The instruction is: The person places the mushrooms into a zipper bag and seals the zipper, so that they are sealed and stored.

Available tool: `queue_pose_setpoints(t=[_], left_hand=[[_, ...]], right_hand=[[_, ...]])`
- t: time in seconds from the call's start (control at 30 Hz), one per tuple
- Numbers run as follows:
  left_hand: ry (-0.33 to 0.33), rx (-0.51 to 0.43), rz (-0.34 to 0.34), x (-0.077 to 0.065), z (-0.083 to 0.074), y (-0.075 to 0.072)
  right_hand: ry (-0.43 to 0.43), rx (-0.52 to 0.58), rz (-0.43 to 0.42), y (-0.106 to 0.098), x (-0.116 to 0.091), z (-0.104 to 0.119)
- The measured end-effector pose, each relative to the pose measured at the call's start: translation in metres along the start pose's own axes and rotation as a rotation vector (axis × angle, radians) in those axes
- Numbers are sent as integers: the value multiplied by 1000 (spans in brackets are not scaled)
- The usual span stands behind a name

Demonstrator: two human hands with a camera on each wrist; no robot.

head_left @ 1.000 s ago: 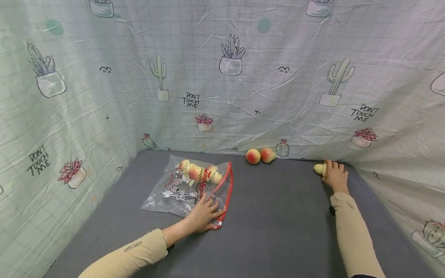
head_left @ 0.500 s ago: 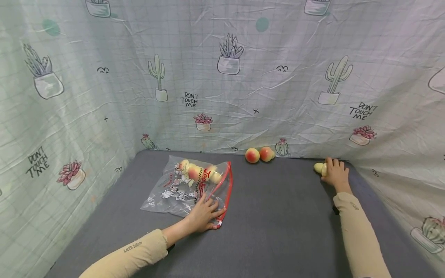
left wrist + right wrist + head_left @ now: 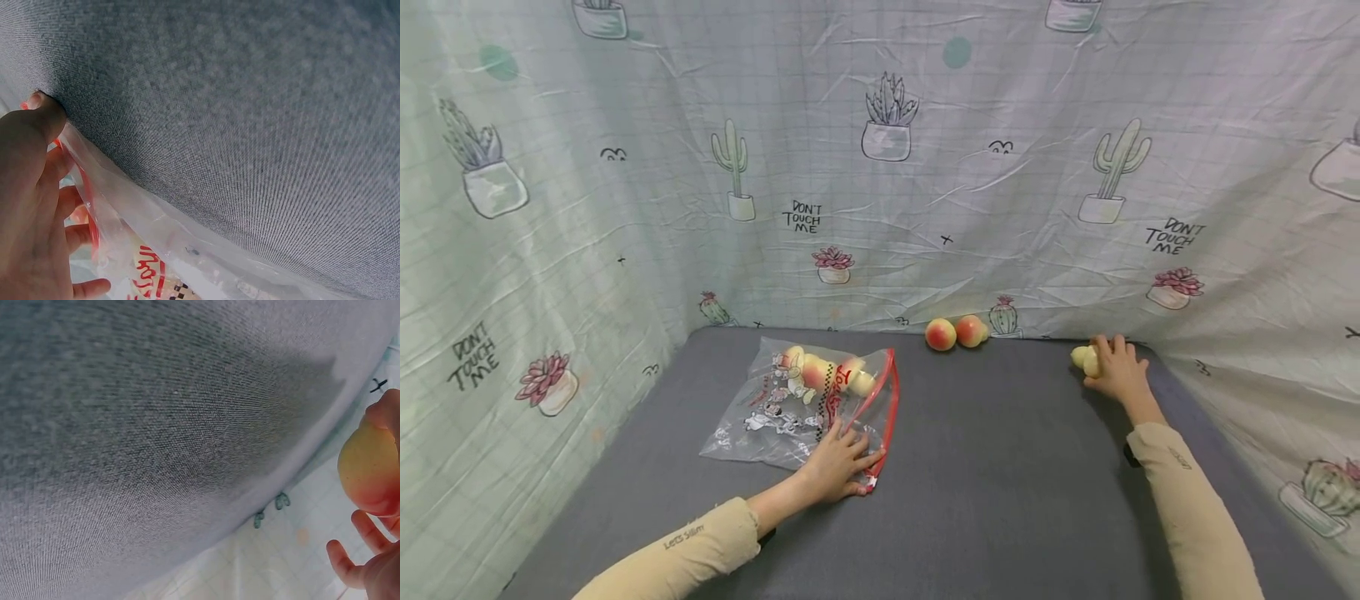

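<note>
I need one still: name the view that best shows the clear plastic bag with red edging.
Head view: the clear, red-edged plastic bag shows nearly whole, print included, only partly covered by the left hand. The left wrist view shows only part, with red edge and lettering; the right wrist view shows none.

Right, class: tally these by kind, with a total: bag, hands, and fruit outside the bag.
Bag: 1
Left hand and right hand: 2
Loose fruit: 3 (two by the curtain, one in the right hand)
Total: 6
</note>
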State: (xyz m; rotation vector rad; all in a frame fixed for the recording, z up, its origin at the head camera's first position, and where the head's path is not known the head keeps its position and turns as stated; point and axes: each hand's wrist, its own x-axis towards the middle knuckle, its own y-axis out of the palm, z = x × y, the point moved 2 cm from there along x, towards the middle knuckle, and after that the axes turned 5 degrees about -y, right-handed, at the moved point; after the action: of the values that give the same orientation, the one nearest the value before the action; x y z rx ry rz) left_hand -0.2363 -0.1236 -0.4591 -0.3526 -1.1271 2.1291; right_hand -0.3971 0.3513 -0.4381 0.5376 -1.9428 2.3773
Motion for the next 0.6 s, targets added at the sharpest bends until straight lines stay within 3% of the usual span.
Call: queue_pose_setpoints(t=[0.3,0.6], left_hand=[[-11,-18,-20,-1,-1,3],[-14,-42,10,1,-1,4]], right_hand=[[-95,-12,-93,-9,-13,18],[-168,-45,-164,-12,-22,31]])
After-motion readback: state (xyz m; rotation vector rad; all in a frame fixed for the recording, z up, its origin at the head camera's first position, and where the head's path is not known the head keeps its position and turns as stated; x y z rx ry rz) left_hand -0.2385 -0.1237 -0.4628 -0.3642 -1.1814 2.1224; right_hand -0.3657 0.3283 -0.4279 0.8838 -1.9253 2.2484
